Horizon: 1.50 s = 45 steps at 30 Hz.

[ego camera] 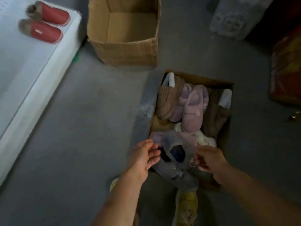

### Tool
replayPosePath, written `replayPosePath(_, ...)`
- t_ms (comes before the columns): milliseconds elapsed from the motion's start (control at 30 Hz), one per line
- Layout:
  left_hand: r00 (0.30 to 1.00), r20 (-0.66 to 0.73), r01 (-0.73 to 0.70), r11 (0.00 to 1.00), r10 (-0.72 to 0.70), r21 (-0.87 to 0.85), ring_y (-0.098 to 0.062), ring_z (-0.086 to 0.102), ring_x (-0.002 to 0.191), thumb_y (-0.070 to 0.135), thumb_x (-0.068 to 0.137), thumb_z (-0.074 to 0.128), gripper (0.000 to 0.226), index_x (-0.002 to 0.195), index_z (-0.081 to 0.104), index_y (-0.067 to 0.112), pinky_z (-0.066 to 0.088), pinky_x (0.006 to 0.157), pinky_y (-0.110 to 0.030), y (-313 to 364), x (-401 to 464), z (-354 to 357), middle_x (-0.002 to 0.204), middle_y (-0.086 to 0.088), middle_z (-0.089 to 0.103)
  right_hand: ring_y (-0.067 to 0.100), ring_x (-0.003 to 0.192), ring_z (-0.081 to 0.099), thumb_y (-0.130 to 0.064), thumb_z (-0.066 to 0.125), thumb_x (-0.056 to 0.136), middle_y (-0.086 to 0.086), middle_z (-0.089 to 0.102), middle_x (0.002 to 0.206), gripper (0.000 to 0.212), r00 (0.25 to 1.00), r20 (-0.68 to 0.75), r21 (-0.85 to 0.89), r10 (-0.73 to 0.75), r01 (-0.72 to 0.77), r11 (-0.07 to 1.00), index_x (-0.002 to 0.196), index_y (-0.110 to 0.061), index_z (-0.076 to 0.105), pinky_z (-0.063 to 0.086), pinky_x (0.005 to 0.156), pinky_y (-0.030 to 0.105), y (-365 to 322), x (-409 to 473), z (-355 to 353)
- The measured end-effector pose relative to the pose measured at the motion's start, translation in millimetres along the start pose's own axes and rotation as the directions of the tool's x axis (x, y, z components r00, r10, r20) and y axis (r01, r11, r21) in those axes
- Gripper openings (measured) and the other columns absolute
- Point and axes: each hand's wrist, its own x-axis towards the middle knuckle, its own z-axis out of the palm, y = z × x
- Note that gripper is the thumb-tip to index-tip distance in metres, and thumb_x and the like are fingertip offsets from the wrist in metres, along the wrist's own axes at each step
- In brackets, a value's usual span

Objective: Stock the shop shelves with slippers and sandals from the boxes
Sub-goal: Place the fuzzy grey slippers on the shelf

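Head view: left hand (143, 158) and right hand (207, 159), fingers curled, each pinch an edge of a clear bag (176, 147) holding purple slippers (172, 167) over the full box (228, 101). Red slippers (45, 22) on white shelf (24, 75); empty carton (125, 49) beside.

A grey floor (81, 128) fills most of the view, dull and bare in the middle. At the top right stands a clear plastic-wrapped bundle (234, 18), blurred, its contents hard to tell. Just beside it, at the right edge, lies a dark red and orange thing (286, 69), flat, partly cut off by the frame. A small green bit (75, 58) shows on the floor at upper left. Low in the view, a yellow shoe (187, 207) rests on the floor.
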Motion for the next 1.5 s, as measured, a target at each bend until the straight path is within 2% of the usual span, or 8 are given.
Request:
replayPosePath(233,0.993,-0.067,0.105,0.973,-0.093,0.204,-0.018,0.059,0.077,0.012,0.101,0.047,0.013,0.107,0.058,0.013,0.054,0.068,-0.031,-56,73,-7,0.086,-0.007,0.061,0.018,0.056,0.047,0.002,0.05,0.094,0.01,0.053,0.068,0.013,0.994,-0.108,-0.11,-0.028,0.016,0.994,0.092,-0.005,0.061,0.04,0.037,0.016,54,75,-15)
replayPosePath(367,0.985,-0.096,0.164,0.943,-0.142,0.29,-0.017,0.056,0.079,0.013,0.099,0.051,0.026,0.124,0.055,0.009,0.054,0.073,-0.032,-99,112,-9,0.088,-0.009,0.057,0.028,0.088,0.058,0.002,0.058,0.086,0.016,0.061,0.098,0.019,0.981,-0.13,-0.396,-0.145,0.083,0.915,0.104,-0.001,0.062,0.047,0.066,0.031,83,130,-15)
replayPosePath(533,0.959,-0.228,0.245,0.894,-0.167,0.375,-0.023,0.059,0.102,0.03,0.083,0.073,0.06,0.133,0.045,0.014,0.053,0.053,-0.028,-149,141,-8,0.125,-0.009,0.056,0.037,0.129,0.042,-0.002,0.066,0.083,0.02,0.04,0.144,0.069,0.965,-0.109,-0.576,-0.237,0.133,0.806,0.144,-0.003,0.035,0.037,0.109,0.042,102,167,-14)
replayPosePath(700,0.94,-0.19,0.334,0.879,-0.284,0.341,-0.028,0.06,0.104,0.04,0.07,0.083,0.084,0.134,0.035,0.017,0.058,0.066,-0.037,-186,136,7,0.127,-0.007,0.053,0.023,0.098,0.053,0.01,0.064,0.076,0.013,0.059,0.115,0.053,0.974,0.128,-0.6,-0.185,0.225,0.768,0.127,-0.001,0.052,0.047,0.089,0.04,99,171,-14)
replayPosePath(833,0.94,-0.172,0.33,0.915,-0.295,0.234,-0.028,0.056,0.107,0.029,0.069,0.086,0.086,0.134,0.031,0.019,0.055,0.064,-0.036,-206,132,22,0.129,-0.009,0.051,0.029,0.1,0.059,-0.004,0.079,0.064,0.011,0.063,0.108,0.055,0.973,0.172,-0.673,-0.153,0.229,0.703,0.114,-0.009,0.057,0.051,0.09,0.048,105,176,-21)
replayPosePath(1133,0.965,-0.159,0.242,0.944,-0.209,0.225,-0.022,0.064,0.093,0.018,0.081,0.073,0.043,0.118,0.053,0.01,0.053,0.066,-0.032,-199,109,2,0.111,-0.011,0.066,0.022,0.072,0.063,-0.004,0.072,0.073,0.009,0.068,0.077,0.008,0.976,0.104,-0.232,-0.189,0.209,0.95,0.08,-0.006,0.069,0.05,0.065,0.029,90,145,-40)
replayPosePath(1267,0.976,-0.101,0.21,0.962,-0.195,0.174,-0.023,0.065,0.092,0.01,0.084,0.066,0.018,0.101,0.061,0.014,0.052,0.07,-0.034,-168,84,-20,0.099,-0.009,0.068,0.029,0.085,0.069,-0.014,0.075,0.072,0.012,0.074,0.091,0.017,0.995,0.063,0.013,-0.081,0.08,0.997,0.089,-0.011,0.073,0.055,0.076,0.037,70,122,-52)
replayPosePath(1500,0.999,0.036,0.006,0.99,-0.011,0.141,-0.013,0.071,0.069,0.001,0.083,0.064,0.023,0.1,0.064,0.017,0.053,0.053,-0.027,-91,51,-36,0.079,0.001,0.074,0.029,0.093,0.065,-0.016,0.055,0.086,0.011,0.071,0.099,0.02,0.976,0.195,0.337,-0.093,0.023,0.941,0.1,-0.01,0.068,0.049,0.078,0.039,15,62,-42)
